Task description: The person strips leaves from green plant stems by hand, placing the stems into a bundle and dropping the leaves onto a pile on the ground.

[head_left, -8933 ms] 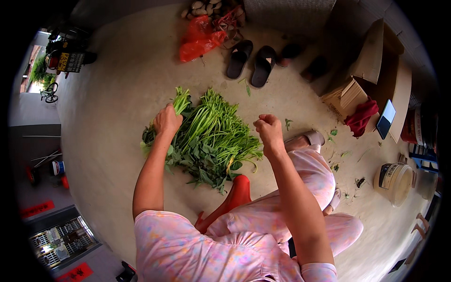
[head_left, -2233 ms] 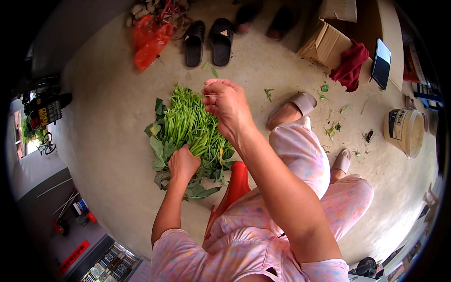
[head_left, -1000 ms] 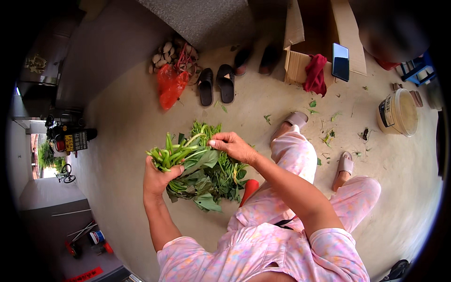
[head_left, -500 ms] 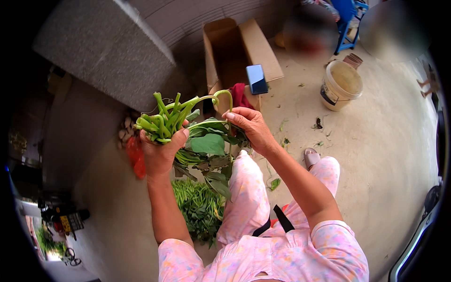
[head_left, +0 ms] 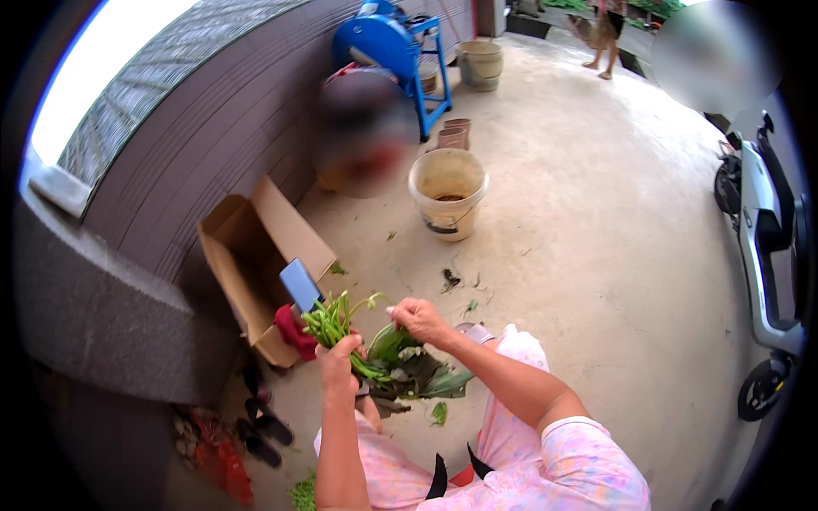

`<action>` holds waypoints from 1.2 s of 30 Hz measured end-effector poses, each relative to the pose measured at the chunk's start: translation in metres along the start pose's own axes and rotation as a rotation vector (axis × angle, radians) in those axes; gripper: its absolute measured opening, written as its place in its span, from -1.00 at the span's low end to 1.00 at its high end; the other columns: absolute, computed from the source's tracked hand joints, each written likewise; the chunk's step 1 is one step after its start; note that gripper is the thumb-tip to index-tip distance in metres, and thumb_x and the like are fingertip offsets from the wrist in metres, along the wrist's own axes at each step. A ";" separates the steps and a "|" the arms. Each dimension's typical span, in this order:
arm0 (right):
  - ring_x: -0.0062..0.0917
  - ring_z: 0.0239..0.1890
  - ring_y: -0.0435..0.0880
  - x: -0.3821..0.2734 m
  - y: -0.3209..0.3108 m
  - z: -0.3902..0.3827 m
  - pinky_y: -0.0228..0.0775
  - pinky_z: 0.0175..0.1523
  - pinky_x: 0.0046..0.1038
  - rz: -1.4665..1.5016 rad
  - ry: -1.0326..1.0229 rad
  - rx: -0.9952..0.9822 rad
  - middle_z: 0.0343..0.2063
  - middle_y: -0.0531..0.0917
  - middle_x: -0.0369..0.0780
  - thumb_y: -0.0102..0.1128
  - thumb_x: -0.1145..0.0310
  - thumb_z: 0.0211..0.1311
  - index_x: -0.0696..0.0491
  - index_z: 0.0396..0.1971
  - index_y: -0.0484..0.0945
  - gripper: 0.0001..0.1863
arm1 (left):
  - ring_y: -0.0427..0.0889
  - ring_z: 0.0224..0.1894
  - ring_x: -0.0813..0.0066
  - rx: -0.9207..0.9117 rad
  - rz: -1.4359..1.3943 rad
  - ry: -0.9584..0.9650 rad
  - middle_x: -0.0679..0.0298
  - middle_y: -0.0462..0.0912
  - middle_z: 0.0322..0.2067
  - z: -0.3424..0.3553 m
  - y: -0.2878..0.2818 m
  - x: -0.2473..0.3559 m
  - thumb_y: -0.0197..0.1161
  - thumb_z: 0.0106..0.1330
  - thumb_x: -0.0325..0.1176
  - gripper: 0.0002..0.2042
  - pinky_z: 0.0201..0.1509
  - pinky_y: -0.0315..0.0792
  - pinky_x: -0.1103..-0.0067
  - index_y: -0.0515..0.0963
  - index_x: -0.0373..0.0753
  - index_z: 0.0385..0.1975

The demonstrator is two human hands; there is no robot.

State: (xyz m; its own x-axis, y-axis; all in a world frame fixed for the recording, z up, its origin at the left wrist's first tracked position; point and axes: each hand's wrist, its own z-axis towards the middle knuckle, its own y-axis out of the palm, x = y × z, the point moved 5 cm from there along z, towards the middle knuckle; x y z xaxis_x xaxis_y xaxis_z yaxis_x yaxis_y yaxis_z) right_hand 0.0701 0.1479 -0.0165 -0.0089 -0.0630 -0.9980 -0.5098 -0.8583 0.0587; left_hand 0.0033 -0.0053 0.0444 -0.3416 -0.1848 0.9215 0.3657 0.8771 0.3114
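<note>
My left hand (head_left: 339, 362) is closed around a bundle of leafy greens (head_left: 328, 319), its pale green cut stems pointing up and away from me. Dark, broad leaves (head_left: 422, 375) hang from the bundle to the right, over my lap. Just right of the stems, my right hand (head_left: 420, 320) has its fingers pinched together, with one thin curved stem (head_left: 371, 300) reaching toward them from the bundle. The exact grip on it is partly hidden. More greens (head_left: 303, 492) lie on the floor beside my left forearm.
Ahead left stands an open cardboard box (head_left: 228, 228) with a phone (head_left: 300, 285) and maroon cloth (head_left: 295, 334) at its edge. A bucket (head_left: 426, 180) and blue machine (head_left: 375, 38) stand farther off. Slippers (head_left: 260, 433) lie left, a scooter (head_left: 763, 247) stands right. Another person (head_left: 611, 34) stands far away.
The view has swung right and up, bringing in the scooter and blue machine. My left hand still holds the bundle; my right hand remains beside it, pinched.
</note>
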 end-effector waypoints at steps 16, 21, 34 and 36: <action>-0.55 -0.65 0.49 0.008 -0.022 0.023 0.30 -0.49 -0.49 -0.248 0.065 0.111 -0.75 0.51 -0.22 0.01 0.30 -0.01 0.18 -0.63 0.50 -0.76 | 0.32 -0.76 0.57 -0.102 0.040 -0.233 0.32 0.37 -0.77 0.035 0.012 -0.043 0.09 -0.14 -0.55 -0.93 -0.71 0.23 0.68 0.42 -0.32 -0.60; -0.56 -0.67 0.48 0.002 -0.034 0.024 0.29 -0.52 -0.51 -0.329 -0.007 0.247 -0.76 0.50 -0.24 0.08 0.29 -0.02 0.18 -0.63 0.48 -0.77 | 0.31 -0.80 0.57 -0.017 -0.014 -0.230 0.33 0.35 -0.79 0.044 -0.007 -0.036 0.09 -0.16 -0.56 -0.94 -0.74 0.23 0.68 0.42 -0.34 -0.62; -0.83 -0.80 0.14 -0.015 0.013 0.015 -0.11 -0.72 -0.74 0.259 0.212 -0.259 -0.78 0.36 -0.44 -0.02 0.09 0.16 0.06 -0.50 0.47 -0.68 | 0.35 -0.77 0.53 -0.025 0.158 -0.145 0.31 0.39 -0.76 0.043 -0.007 -0.053 0.11 -0.16 -0.57 -0.92 -0.75 0.22 0.65 0.42 -0.32 -0.61; -0.83 -0.79 0.16 -0.011 0.017 0.015 -0.09 -0.72 -0.74 0.337 0.191 -0.268 -0.78 0.36 -0.43 -0.03 0.08 0.17 0.07 -0.53 0.48 -0.66 | 0.36 -0.76 0.53 -0.007 0.123 -0.174 0.31 0.39 -0.76 0.045 -0.004 -0.058 0.12 -0.17 -0.57 -0.92 -0.74 0.23 0.64 0.42 -0.32 -0.61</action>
State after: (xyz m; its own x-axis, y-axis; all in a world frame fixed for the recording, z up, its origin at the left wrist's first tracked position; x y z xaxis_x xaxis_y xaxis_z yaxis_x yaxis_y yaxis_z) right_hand 0.0483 0.1419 -0.0053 0.0359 -0.4315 -0.9014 -0.2655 -0.8737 0.4077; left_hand -0.0173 0.0213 -0.0205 -0.4382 0.0039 0.8989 0.4195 0.8853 0.2007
